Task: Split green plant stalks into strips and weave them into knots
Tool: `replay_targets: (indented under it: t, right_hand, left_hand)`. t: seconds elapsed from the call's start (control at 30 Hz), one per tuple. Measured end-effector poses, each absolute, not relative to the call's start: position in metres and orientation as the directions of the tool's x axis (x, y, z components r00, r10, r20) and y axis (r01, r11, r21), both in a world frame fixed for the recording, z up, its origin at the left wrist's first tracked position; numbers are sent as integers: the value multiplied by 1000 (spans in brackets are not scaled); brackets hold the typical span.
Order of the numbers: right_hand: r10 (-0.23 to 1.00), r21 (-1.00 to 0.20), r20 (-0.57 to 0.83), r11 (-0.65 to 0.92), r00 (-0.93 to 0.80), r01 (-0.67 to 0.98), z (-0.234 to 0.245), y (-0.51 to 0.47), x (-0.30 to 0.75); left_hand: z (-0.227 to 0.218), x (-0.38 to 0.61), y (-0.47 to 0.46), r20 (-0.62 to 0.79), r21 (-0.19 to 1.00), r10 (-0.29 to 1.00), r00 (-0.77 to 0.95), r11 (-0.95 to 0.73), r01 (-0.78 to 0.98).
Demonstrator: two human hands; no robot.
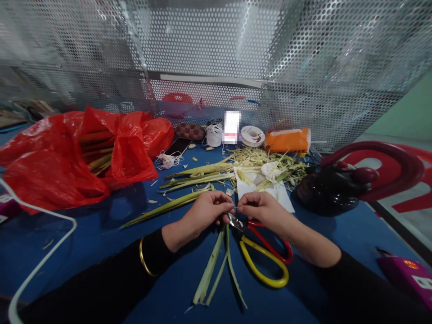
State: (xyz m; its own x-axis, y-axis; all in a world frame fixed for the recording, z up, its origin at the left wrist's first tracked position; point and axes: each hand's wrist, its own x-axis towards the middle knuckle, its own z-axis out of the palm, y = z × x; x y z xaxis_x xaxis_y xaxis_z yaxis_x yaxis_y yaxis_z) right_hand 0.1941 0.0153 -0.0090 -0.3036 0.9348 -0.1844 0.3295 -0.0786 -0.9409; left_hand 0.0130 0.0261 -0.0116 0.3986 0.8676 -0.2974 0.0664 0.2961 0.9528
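Observation:
My left hand (212, 208), wearing a gold bangle, is closed in a pinch at the middle of the table. Several green leaf strips (212, 265) run from under its fingers toward me, their upper ends hidden by the hand. Close beside it, my right hand (259, 209) pinches a thin pale thread that spans the small gap between the fingertips. Below the hands lies a pair of scissors (265, 261) with one red and one yellow handle, its blades partly covered. Behind my left hand rests a long green leaf piece (162, 208).
Dry leaf scraps (270, 157) are heaped behind a white tissue (285, 198). A red plastic bag (57, 157) holding stalks is at left, with a white cable (43, 261) nearer. At right stands a dark pot (329, 193). A ribbon spool (253, 136) and orange packet (286, 140) sit at the back.

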Motion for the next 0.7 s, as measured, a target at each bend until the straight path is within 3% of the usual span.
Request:
replay_targets:
  t: [0.2,0.47,0.6,0.7]
  right_hand:
    - [884,-954,-202,-80,-422,289,-2,13,195]
    - [877,-910,-144,64,-458,409,-8,15,198]
    - [944,-903,128,237,-304,357,-6,16,196]
    - [903,-870,270,377,-333,317,-9,16,192]
  left_hand:
    - [-11,10,29,-311,950,883,351,293,106]
    - [-1,8,28,-295,955,876,382,255,152]
    - [4,8,27,-256,966,871,419,212,148]
    - [3,10,27,-223,974,871,438,179,139]
